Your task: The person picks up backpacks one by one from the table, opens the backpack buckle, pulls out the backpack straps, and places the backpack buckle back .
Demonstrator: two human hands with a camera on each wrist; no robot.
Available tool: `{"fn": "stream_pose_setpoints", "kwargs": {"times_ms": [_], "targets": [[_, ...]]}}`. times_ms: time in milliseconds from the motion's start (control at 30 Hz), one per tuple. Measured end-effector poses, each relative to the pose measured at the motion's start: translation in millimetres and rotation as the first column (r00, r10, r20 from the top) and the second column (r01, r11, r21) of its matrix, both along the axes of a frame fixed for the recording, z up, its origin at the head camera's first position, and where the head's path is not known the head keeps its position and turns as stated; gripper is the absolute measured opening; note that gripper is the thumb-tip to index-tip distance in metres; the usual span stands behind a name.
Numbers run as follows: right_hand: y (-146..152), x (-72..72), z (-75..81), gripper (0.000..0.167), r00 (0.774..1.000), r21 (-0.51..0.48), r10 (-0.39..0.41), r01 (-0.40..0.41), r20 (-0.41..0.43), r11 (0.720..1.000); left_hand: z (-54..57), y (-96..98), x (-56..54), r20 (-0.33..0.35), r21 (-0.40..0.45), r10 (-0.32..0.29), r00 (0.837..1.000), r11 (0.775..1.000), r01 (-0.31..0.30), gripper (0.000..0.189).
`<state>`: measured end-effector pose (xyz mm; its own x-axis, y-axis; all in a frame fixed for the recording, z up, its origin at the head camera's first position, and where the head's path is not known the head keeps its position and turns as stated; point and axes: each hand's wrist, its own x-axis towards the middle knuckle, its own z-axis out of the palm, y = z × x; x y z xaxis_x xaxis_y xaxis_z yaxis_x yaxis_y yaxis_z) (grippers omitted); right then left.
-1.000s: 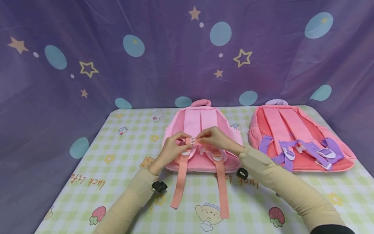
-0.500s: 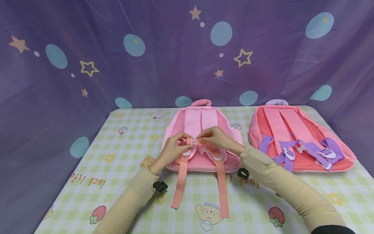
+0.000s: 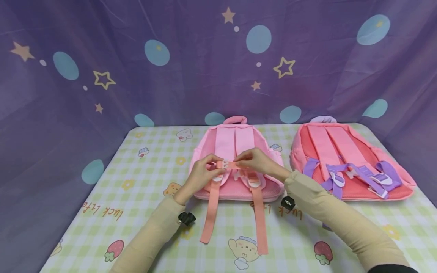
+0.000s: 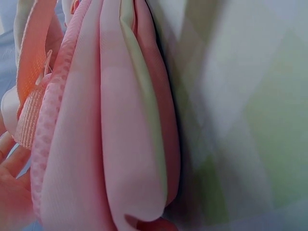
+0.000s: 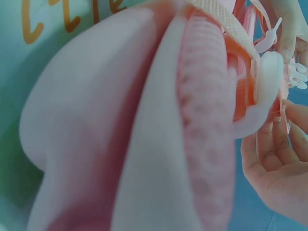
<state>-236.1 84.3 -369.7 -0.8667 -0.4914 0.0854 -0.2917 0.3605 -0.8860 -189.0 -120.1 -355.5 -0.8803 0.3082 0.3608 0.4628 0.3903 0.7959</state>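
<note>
A pink backpack point(image 3: 266, 144) lies with its straps facing up. Above its back panel, my left hand point(image 3: 200, 172) pinches a white pronged buckle point(image 3: 225, 164) on an orange webbing strap, thumb below and finger above. To its right, my right hand point(image 3: 257, 162) pinches the orange strap point(image 3: 233, 165) that runs from the buckle. In the right wrist view the buckle prongs point(image 5: 298, 77) stick out past the right fingers. Another white buckle part point(image 3: 237, 175) hangs below on the backpack. Two loose orange strap ends point(image 3: 211, 214) trail toward me.
A second pink backpack point(image 3: 385, 159) with purple straps point(image 3: 367, 174) lies to the right. Both rest on a green checked tablecloth point(image 3: 153, 170). Behind hangs a purple curtain point(image 3: 205, 91) with stars and ovals.
My right hand has slid a little to the right along the orange strap, showing more of it between the hands. My left hand and the buckle have hardly moved.
</note>
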Motion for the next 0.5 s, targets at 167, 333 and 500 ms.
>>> {"fn": "stream_pose_setpoints", "kwargs": {"times_ms": [167,333,500], "targets": [[0.6,0.6,-0.3,0.017,1.000,-0.018,-0.002,0.002,0.001,1.000,-1.6,0.6,-0.7,0.007,0.007,-0.001,1.000,1.000,0.001,0.022],[-0.7,2.2,-0.7,0.016,1.000,-0.031,-0.012,0.013,0.028,0.999,-10.9,-0.2,-7.0,0.017,0.008,0.004,1.000,1.000,-0.004,0.024],[-1.5,2.9,-0.3,0.016,0.999,-0.044,-0.010,0.012,0.036,0.999,-32.0,-4.2,-21.8,0.027,0.021,0.009,1.000,1.000,-0.009,0.026]]}}
